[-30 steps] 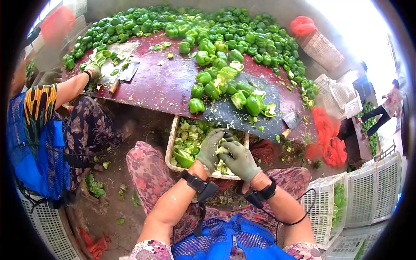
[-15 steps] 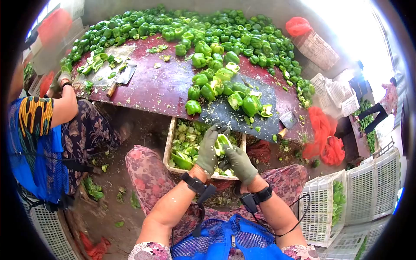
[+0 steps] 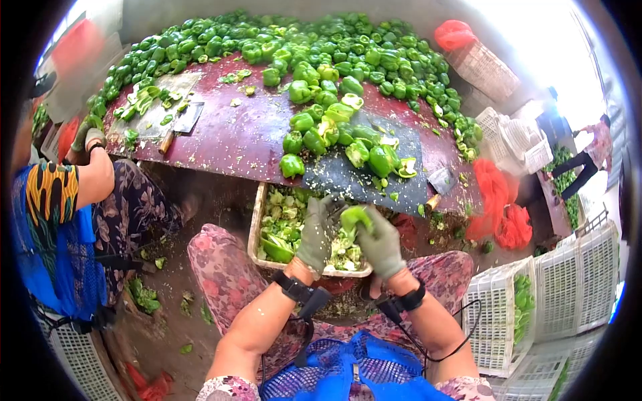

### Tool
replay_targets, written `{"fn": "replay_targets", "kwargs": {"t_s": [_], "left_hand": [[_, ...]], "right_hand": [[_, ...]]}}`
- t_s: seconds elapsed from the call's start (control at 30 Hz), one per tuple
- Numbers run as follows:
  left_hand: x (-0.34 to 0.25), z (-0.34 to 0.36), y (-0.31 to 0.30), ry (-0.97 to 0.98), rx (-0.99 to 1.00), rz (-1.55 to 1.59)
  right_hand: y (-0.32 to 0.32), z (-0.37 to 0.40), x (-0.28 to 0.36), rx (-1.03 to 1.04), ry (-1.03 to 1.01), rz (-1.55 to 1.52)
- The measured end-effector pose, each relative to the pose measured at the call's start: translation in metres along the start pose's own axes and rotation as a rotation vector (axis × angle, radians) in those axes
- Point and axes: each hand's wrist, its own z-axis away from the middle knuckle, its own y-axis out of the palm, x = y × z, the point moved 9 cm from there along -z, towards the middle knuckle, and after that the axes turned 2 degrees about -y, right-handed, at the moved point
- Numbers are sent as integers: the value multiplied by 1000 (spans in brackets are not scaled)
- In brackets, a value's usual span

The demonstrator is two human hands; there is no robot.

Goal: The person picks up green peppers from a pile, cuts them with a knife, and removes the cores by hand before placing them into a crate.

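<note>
- Pepper piece [image 3: 354,217], bright green, is in the right hand [image 3: 382,244], which is closed around it, above the right part of the crate [image 3: 255,220].
- Left hand [image 3: 315,234] is raised just beside this piece, with the fingers loosely bent. Its inside is partly hidden, so I cannot tell whether it holds something small.
- The crate stands partly below the near edge of the red table [image 3: 234,147] and contains many pale and green cut scraps [image 3: 277,249].
- Dark board [image 3: 411,137] lies on the table, beyond the hands; some peppers [image 3: 381,160], whole and cut, are on it.
- One cleaver [image 3: 441,180] rests to the right of this board, and its handle points toward the person.
- Large pepper heap [image 3: 221,43] covers the far side of the table.
- At the left, a co-worker's hand [image 3: 93,137], also gloved, is near the table edge.
- On the right, red net [image 3: 491,190] hangs beside the table, and white baskets [image 3: 565,301] stand closer.
</note>
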Motion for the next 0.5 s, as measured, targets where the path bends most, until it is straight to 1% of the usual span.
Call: {"fn": "replay_targets", "kwargs": {"t_s": [0.03,0.07,0.13,0.17,0.2,0.27,0.37,0.47,0.5], "left_hand": [[-1,1,6,-30,51,-30],[3,0,7,-35,62,-117],[-6,7,21,86,232,-450],[4,10,24,-8,195,-453],[8,13,31,47,241,-470],[13,12,25,76,229,-680],[18,8,17,55,236,-716],[15,10,16,55,180,-608],[15,11,18,29,167,-523]], "right_hand": [[-13,1,-10,-56,152,-92],[-7,2,-24,2,270,-362],[2,11,-45,-52,328,-581],[2,11,-42,-54,208,-493],[0,12,-36,-69,202,-445],[1,19,-31,-34,338,-590],[11,27,-41,45,413,-841],[13,30,-40,94,590,-1050],[4,28,-37,90,575,-956]]}}
